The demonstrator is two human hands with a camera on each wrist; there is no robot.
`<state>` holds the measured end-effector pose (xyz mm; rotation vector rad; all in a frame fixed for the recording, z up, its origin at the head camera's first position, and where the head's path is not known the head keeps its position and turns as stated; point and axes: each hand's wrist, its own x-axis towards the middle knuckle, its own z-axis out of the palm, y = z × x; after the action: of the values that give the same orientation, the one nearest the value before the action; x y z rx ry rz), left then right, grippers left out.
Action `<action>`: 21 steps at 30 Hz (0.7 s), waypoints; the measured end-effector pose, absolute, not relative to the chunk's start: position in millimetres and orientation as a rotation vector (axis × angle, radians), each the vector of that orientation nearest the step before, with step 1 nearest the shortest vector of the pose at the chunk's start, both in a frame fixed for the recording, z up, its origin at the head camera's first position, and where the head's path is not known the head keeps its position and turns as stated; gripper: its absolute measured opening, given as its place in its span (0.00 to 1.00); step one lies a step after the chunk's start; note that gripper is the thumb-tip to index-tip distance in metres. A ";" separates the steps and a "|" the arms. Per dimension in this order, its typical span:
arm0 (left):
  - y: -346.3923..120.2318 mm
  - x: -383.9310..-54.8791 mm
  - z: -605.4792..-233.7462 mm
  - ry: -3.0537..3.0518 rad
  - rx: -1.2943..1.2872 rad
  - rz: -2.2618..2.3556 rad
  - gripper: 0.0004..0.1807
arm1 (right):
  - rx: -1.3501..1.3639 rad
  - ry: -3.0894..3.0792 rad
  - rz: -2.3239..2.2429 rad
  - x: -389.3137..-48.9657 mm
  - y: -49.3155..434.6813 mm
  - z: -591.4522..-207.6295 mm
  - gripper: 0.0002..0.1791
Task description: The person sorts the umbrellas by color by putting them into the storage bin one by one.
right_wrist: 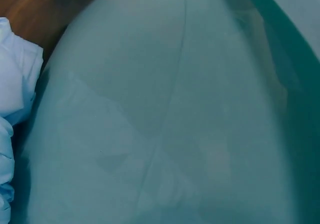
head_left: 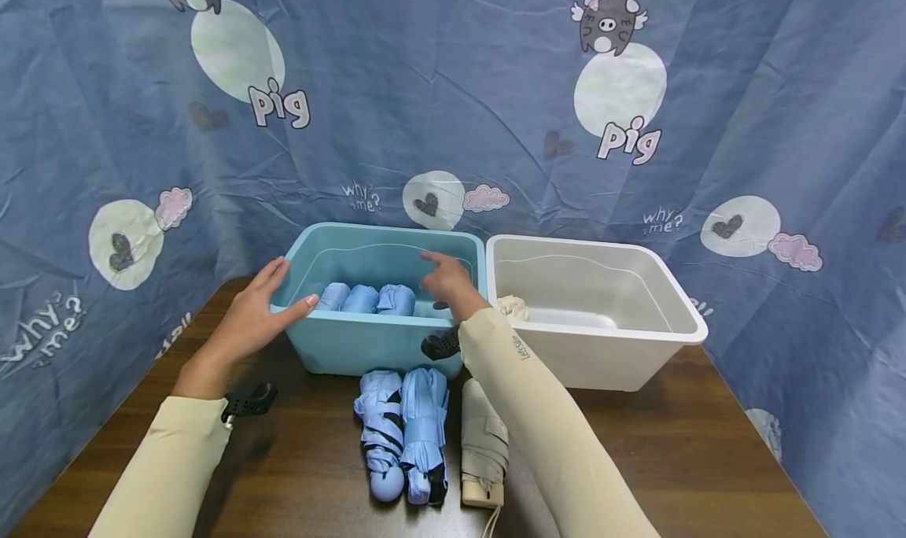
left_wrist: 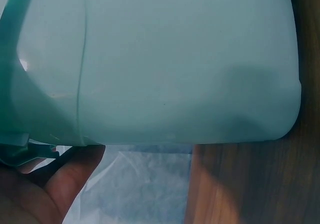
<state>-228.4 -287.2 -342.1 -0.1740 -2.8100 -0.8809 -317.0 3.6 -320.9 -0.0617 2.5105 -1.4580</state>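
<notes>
A light-blue plastic bin [head_left: 354, 349] stands on the table, with several rolled blue bundles inside, among them one by its middle [head_left: 396, 300]. At its left front corner my left hand [head_left: 244, 326] rests on the rim, fingers spread and thumb over the front edge. My right hand [head_left: 451, 282] reaches over the front rim into the bin's right part, index finger extended; its other fingers are hidden. A small dark piece [head_left: 440, 305] shows beneath it. In the right wrist view the bin wall [right_wrist: 150, 109] fills the picture, and no fingers show.
Before the bin lie two folded blue umbrellas, one with a round knob [head_left: 382, 436], another beside it [head_left: 423, 424], and a folded beige umbrella [head_left: 484, 436]. A white bin [head_left: 587, 357] with a cream bundle [head_left: 513, 307] stands to the right. A patterned blue cloth [head_left: 453, 113] hangs behind.
</notes>
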 end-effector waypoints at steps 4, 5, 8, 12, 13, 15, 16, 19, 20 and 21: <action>-286.7 -228.0 -340.8 -2.810 -0.181 -0.885 0.52 | -0.054 2.517 -1.480 -316.4 3.9 -321.0 0.33; -286.5 -228.0 -340.5 -2.810 -0.181 -0.887 0.52 | -0.051 2.519 -1.485 -316.4 3.9 -321.2 0.33; -286.0 -228.7 -339.5 -2.813 -0.176 -0.892 0.53 | -0.046 2.531 -1.517 -317.0 5.0 -321.3 0.33; -285.0 -230.8 -338.9 -2.828 -0.178 -0.890 0.53 | -0.030 2.603 -1.597 -315.7 7.6 -318.0 0.33; -284.8 -231.0 -338.8 -2.831 -0.179 -0.890 0.53 | -0.035 2.632 -1.614 -314.7 8.2 -316.5 0.33; -285.0 -231.0 -338.8 -2.837 -0.179 -0.894 0.53 | -0.070 2.671 -1.651 -311.5 9.6 -312.9 0.32; -285.2 -230.7 -338.9 -2.837 -0.175 -0.895 0.53 | -0.101 2.684 -1.665 -309.2 10.5 -310.6 0.32; -286.1 -228.8 -339.1 -2.841 -0.161 -0.902 0.54 | -0.191 2.670 -1.706 -299.4 14.7 -303.3 0.31; -286.2 -228.5 -339.1 -2.841 -0.159 -0.904 0.54 | -0.217 2.649 -1.726 -294.8 16.9 -300.5 0.31; -286.4 -227.9 -339.1 -2.842 -0.156 -0.903 0.54 | -0.241 2.632 -1.745 -289.8 19.5 -297.9 0.30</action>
<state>-227.9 -286.4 -339.1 -0.1557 -2.8415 -0.9027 -289.8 19.5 -297.9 -0.2412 2.6324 -1.7452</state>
